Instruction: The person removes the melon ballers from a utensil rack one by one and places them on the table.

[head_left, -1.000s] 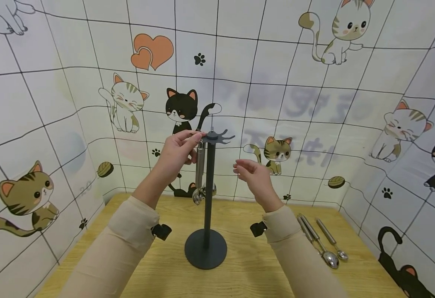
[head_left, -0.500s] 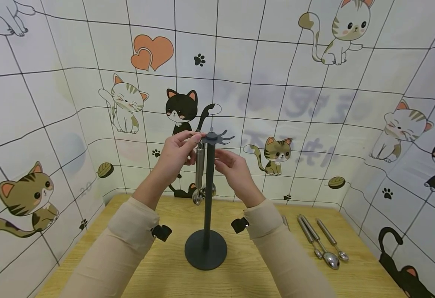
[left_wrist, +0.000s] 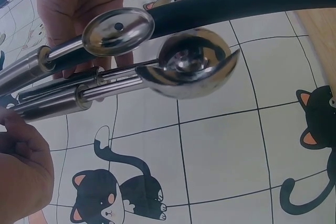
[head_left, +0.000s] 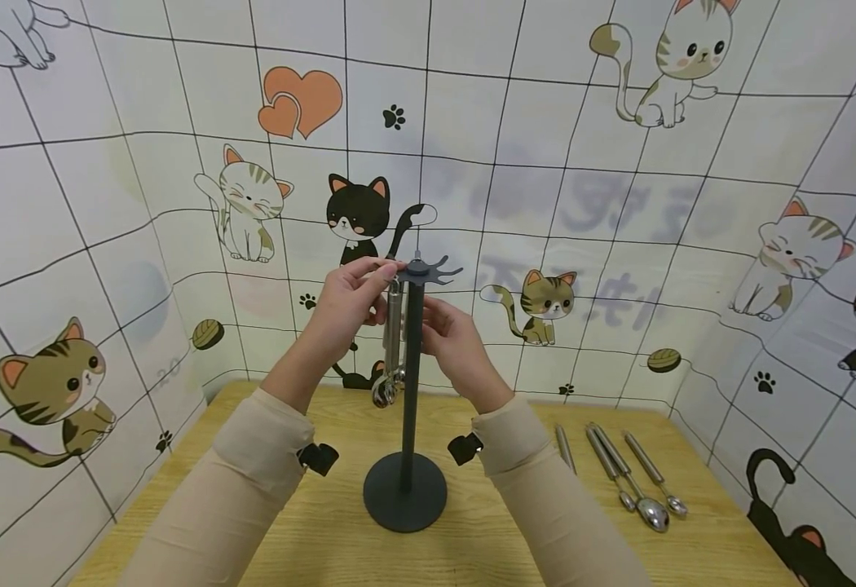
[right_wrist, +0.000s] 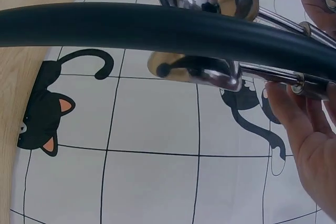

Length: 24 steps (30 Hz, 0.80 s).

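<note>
A dark utensil stand (head_left: 410, 383) rises on its round base, with curved hooks at the top. My left hand (head_left: 346, 300) pinches the stand's top at its left hook, right above a hanging steel handle (head_left: 394, 310). Behind the pole, my right hand (head_left: 457, 338) has its thumb and fingers at the handle of a steel spoon (right_wrist: 197, 72); the pole partly hides it. The left wrist view gives several steel heads close together: a round shallow one (left_wrist: 118, 32) and deeper bowls (left_wrist: 189, 72). How each handle joins its hook is hidden by my fingers.
At the right of the wooden table (head_left: 333, 546) lie several steel spoons (head_left: 651, 514), one handle (head_left: 565, 448) partly covered by my right sleeve. A cat-printed grid cloth (head_left: 457, 212) surrounds the table at the back and sides.
My right hand has moved left to the pole and the hanging spoons. Their heads have swung left, away from the pole's right side. My left hand has stayed at the hook.
</note>
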Tool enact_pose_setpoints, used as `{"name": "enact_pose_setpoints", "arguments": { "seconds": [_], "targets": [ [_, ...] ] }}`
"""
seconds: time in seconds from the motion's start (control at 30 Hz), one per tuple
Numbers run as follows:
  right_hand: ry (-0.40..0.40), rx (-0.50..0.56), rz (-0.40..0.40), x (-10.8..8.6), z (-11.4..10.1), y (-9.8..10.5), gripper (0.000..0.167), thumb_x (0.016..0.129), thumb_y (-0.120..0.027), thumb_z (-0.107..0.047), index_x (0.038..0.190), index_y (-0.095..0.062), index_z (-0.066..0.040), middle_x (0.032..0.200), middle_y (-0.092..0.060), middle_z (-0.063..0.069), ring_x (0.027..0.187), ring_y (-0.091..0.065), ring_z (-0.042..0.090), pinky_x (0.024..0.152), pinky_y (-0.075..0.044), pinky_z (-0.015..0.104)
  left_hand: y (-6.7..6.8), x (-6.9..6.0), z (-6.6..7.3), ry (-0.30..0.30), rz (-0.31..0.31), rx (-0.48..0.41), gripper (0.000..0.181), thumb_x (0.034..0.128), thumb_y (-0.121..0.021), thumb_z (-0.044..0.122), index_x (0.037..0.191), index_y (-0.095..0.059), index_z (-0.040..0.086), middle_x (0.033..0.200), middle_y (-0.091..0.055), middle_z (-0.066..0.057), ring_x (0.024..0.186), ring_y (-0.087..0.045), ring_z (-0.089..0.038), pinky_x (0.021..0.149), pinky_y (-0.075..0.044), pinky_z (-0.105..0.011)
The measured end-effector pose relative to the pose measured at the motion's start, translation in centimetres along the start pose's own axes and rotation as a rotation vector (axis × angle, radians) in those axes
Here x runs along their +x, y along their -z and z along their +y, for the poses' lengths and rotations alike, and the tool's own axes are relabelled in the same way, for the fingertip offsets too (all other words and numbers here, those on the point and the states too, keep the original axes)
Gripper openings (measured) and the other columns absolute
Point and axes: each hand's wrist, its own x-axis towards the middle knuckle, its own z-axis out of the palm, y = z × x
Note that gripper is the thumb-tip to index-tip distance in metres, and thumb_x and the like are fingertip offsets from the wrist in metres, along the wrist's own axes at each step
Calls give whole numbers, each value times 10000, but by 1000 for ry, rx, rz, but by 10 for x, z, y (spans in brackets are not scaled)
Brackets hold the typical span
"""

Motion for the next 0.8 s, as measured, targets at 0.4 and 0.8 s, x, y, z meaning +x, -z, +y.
{"name": "enact_pose_setpoints", "arguments": {
  "seconds": [0.4, 0.8],
  "targets": [
    [60, -26, -15, 1, 1, -1, 457, 1061, -469, 13, 1495, -496, -129, 1311, -609, 146, 1194, -632, 282, 911, -561, 414, 0, 0, -1, 12, 4, 6, 319, 1031, -619, 320, 1271, -693, 124, 770, -576, -32, 574, -486, -166, 573, -441, -299],
    [57, -55, 11, 11, 0, -2, 455, 1061, -492, -17, 1504, -480, -121, 1330, -600, 144, 1199, -624, 288, 900, -565, 431, 1, -1, 1, 6, 4, -2, 328, 1026, -622, 336, 1264, -697, 123, 782, -598, -37, 564, -489, -171, 560, -428, -289]
  ]
}}
